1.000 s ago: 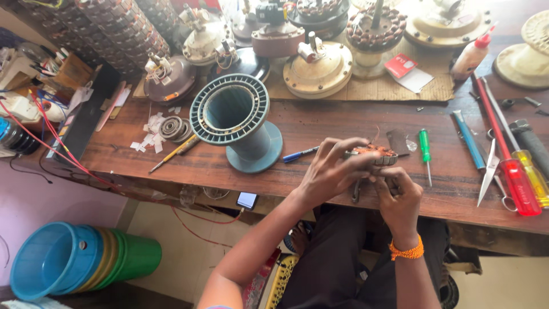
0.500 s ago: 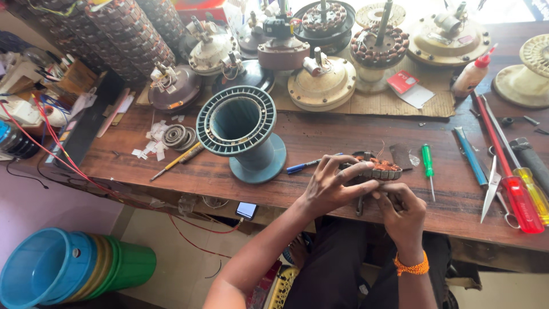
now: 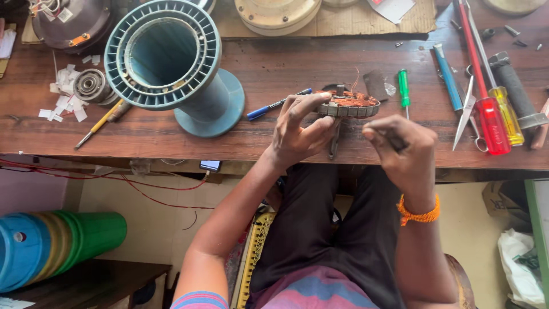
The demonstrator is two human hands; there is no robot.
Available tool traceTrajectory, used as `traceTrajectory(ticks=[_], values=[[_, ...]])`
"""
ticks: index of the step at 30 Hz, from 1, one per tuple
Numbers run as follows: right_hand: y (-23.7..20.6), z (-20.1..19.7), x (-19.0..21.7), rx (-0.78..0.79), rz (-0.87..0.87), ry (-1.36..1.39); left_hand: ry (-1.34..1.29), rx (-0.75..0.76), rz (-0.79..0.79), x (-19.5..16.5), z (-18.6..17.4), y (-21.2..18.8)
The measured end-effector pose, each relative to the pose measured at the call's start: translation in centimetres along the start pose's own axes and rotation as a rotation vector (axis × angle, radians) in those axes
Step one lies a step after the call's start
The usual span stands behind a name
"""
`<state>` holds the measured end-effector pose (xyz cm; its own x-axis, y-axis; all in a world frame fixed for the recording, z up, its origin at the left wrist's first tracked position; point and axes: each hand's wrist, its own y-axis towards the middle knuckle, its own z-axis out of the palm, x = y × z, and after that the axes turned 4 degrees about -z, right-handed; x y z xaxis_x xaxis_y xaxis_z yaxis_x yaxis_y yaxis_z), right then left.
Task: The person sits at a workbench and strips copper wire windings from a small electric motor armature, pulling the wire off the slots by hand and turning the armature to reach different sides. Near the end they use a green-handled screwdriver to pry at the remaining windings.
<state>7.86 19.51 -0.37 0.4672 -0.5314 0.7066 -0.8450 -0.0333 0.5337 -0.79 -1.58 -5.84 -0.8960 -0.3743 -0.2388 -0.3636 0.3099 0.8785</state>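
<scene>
A round motor stator (image 3: 349, 106) with copper windings rests near the front edge of the wooden workbench (image 3: 171, 134). My left hand (image 3: 300, 134) grips its left side, fingers spread over the rim. My right hand (image 3: 403, 154), with an orange band at the wrist, is closed around a thin dark tool just right of the stator. A slim dark tool (image 3: 334, 140) lies under the stator between the hands.
A large blue-grey ribbed spool (image 3: 171, 63) stands at the left. A blue pen (image 3: 277, 105), green screwdriver (image 3: 405, 88), scissors (image 3: 466, 111), red and yellow screwdrivers (image 3: 492, 114), a bearing (image 3: 90, 86) and paper scraps lie around. Stacked plastic tubs (image 3: 57, 246) sit on the floor.
The camera has moved in closer to the bench. Both hands stay on the stator, the right hand now drawn a little right and toward me.
</scene>
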Motion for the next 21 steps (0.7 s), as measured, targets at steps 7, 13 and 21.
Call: traceTrajectory(ticks=[7,13,21], values=[[5.1,1.2,1.8,0.077,-0.043,-0.134,-0.01,0.002,-0.108,-0.4,0.3,-0.5],[7.0,2.2,1.3,0.116,-0.002,-0.139,0.012,-0.039,-0.142,-1.2,0.4,0.0],[5.6,1.6,0.0,-0.018,0.169,0.007,0.043,0.061,-0.077,-1.3,-0.1,1.4]])
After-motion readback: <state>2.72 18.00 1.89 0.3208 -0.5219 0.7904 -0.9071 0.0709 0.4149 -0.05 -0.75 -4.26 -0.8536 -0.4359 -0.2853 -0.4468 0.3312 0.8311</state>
